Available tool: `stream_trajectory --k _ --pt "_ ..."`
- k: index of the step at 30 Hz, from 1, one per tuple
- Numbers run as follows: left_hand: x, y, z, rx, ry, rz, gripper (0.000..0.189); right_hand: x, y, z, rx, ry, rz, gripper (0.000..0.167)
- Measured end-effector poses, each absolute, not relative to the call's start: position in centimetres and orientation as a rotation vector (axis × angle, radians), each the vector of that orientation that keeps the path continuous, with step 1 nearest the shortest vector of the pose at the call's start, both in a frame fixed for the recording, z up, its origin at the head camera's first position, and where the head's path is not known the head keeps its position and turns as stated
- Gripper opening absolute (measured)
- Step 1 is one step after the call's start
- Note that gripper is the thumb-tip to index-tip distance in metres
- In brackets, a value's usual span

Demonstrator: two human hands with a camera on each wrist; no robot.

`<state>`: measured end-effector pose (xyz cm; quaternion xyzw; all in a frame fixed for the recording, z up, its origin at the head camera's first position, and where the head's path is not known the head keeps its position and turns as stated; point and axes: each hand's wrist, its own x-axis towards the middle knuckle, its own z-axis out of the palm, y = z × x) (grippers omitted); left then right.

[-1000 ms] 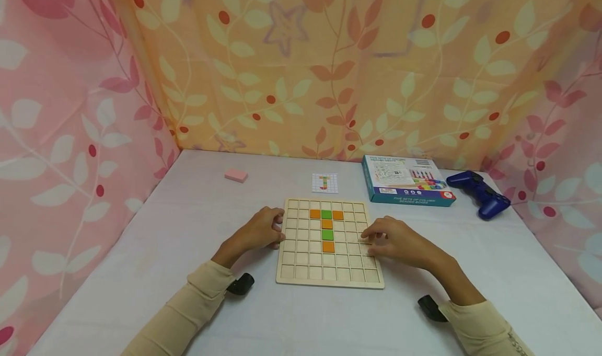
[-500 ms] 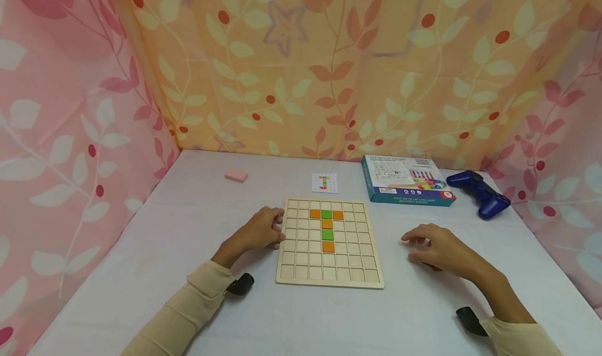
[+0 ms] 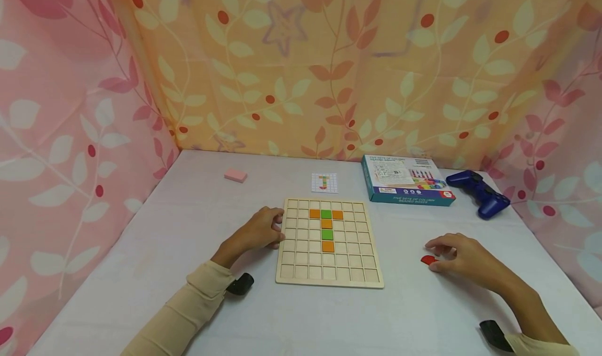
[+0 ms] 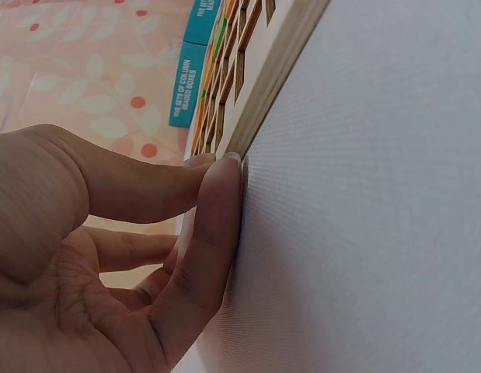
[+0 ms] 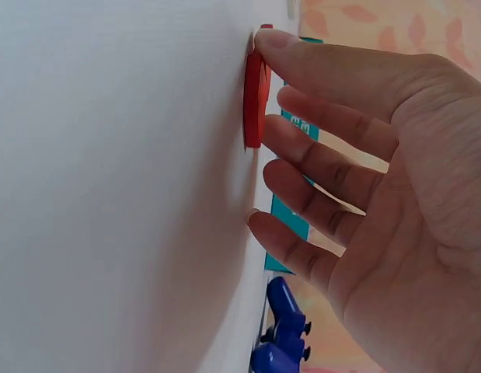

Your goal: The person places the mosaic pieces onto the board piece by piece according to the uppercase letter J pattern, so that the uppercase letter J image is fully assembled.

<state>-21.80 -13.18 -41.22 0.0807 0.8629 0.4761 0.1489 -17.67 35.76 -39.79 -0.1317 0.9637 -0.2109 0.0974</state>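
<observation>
A wooden grid board [image 3: 301, 272] lies mid-table, with orange tiles [image 3: 327, 247] and green tiles [image 3: 327, 234] set in a T shape. At its left edge my left hand [image 3: 258, 229] pinches the rim between thumb and fingers; the left wrist view shows the fingertips against the board's side [image 4: 275, 78]. To the right of the board, my right hand [image 3: 465, 259] is over a small red piece with a rounded edge [image 3: 428, 260] on the table. In the right wrist view the thumb touches the red piece [image 5: 254, 101], while the other fingers are loosely bent beside it.
Behind the board lies a small pattern card [image 3: 324, 183] with a coloured J. A pink block [image 3: 235, 175] sits at the back left. A boxed set [image 3: 406, 181] and a blue game controller [image 3: 479, 194] occupy the back right. Patterned curtains [image 3: 301, 73] surround the table.
My right hand has moved right, away from the board's right edge, to the red piece, which has come into view at its fingertips. The left hand and board have stayed put.
</observation>
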Motion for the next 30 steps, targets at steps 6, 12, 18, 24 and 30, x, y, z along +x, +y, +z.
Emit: stream_trajectory --k 6,12,18,24,30 --pt "-21.8 -13.2 -41.1 0.244 2.476 1.372 0.067 -17.4 36.3 -39.8 -0.353 2.835 -0.621 0.049" --pt "-21.8 -13.2 -41.2 0.241 2.477 1.376 0.068 -17.2 36.7 -39.9 -0.349 2.844 -0.601 0.037" --pt "-21.8 -13.1 -41.2 0.222 2.48 1.377 0.069 -16.9 37.1 -39.8 -0.332 2.857 -0.56 0.032" --pt "-21.8 -13.1 -41.2 0.201 2.469 1.383 0.068 -16.7 37.3 -39.6 -0.31 2.846 -0.562 0.025" --pt "-21.9 -13.2 -41.3 0.211 2.457 1.398 0.065 -16.7 37.1 -39.7 -0.317 2.864 -0.581 0.03"
